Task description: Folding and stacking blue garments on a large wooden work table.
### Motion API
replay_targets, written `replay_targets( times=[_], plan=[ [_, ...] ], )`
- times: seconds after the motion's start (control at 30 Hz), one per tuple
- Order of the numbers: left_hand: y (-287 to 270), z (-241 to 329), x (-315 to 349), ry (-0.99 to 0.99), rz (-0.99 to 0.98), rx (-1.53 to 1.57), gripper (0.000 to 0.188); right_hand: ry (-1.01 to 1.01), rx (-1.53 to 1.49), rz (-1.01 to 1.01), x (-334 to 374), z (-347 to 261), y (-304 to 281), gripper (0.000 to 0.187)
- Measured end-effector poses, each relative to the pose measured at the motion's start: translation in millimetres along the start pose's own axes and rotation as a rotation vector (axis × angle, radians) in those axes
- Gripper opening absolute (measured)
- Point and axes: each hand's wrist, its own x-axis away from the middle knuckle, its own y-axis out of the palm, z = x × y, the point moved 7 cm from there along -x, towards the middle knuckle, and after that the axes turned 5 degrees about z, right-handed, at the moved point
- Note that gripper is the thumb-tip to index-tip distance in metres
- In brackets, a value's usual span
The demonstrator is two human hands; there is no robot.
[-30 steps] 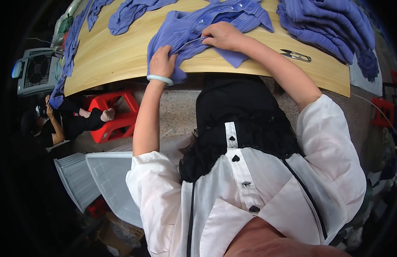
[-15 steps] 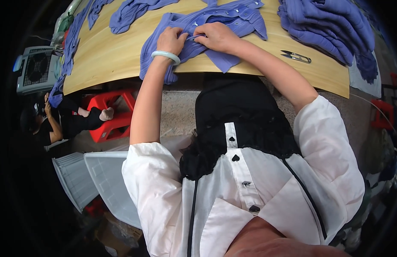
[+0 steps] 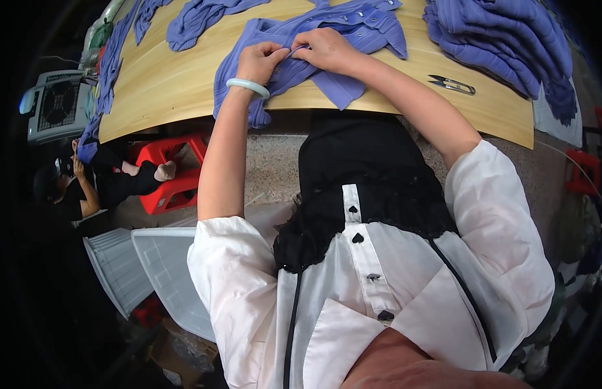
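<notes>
A purple knit cardigan with a row of light buttons lies spread on the wooden table, part of it hanging over the front edge. My left hand, with a pale bangle at the wrist, pinches a thin strip of its purple fabric. Close by on the right, my right hand pinches the same narrow edge, raised slightly between both sets of fingertips. Thread snips rest on the table right of my right forearm, touched by neither hand.
Folded purple garments are stacked at the table's right. More purple pieces lie at the back left. A red stool, a seated person, an air cooler and grey-white bins are left of me.
Both hands keep their pinch on the cardigan's edge. My right hand has tilted and lifted a little, showing more of the thin strip between the fingertips.
</notes>
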Motion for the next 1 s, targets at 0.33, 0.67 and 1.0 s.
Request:
replay_targets(
  times=[0.33, 0.67, 1.0],
  plan=[
    [4, -7, 1, -0.023, -0.070, 0.187, 0.020, 0.020, 0.034, -0.069, 0, -3, 2, 0.020],
    [6, -14, -1, -0.044, -0.118, 0.137, 0.019, -0.060, 0.224, -0.077, 13, 0, -25, 0.027],
    [16, 28, -18, 0.133, -0.045, -0.210, 0.035, -0.082, 0.083, -0.003, 13, 5, -31, 0.023]
  ],
)
